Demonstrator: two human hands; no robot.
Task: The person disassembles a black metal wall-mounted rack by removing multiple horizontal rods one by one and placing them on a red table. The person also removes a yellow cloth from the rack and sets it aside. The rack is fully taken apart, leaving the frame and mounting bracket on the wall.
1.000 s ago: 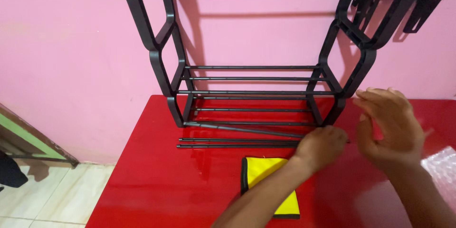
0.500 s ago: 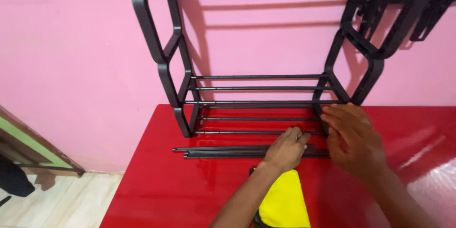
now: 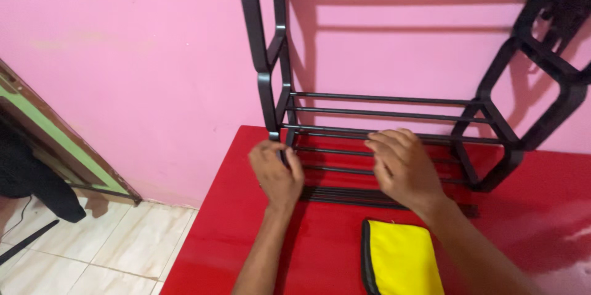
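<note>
Both hands have moved left off the loose black rods (image 3: pixel 369 196). The left hand (image 3: pixel 276 172) now clasps the black rack's (image 3: pixel 268 95) front left post; the right hand (image 3: pixel 403 166), fingers curled, rests on the lower shelf bar just beside it.
</note>
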